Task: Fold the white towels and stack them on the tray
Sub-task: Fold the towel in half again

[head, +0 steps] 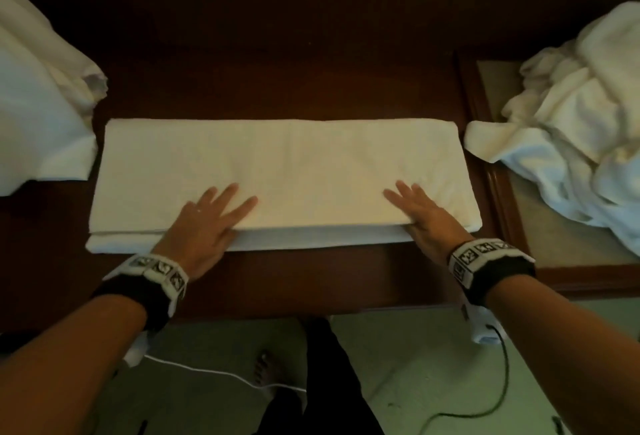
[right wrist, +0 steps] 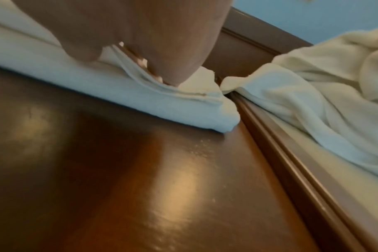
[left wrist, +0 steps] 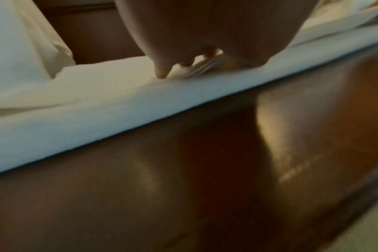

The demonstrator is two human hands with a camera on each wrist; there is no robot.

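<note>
Fingers spread flat, the left hand [head: 204, 223] and right hand [head: 424, 214] press the folded towel [head: 284, 171] onto the table [head: 277, 70].

Two bare forearms reach forward from the lower corners of the head view, each wrist wrapped in a black band topped with white blocks printed with black square markers. Left hand [head: 204, 223]: palm down, fingers [head: 227, 196] straight and spread, pointing forward and slightly inward, laid flat on the near edge of the folded white towel [head: 284, 167]; thumb tucked at the towel's front edge. Right hand [head: 424, 216]: palm down, fingers [head: 401, 192] straight and fanned, angled forward and to the left, pressed flat near the towel's right end, thumb at the layered front edge.
</note>
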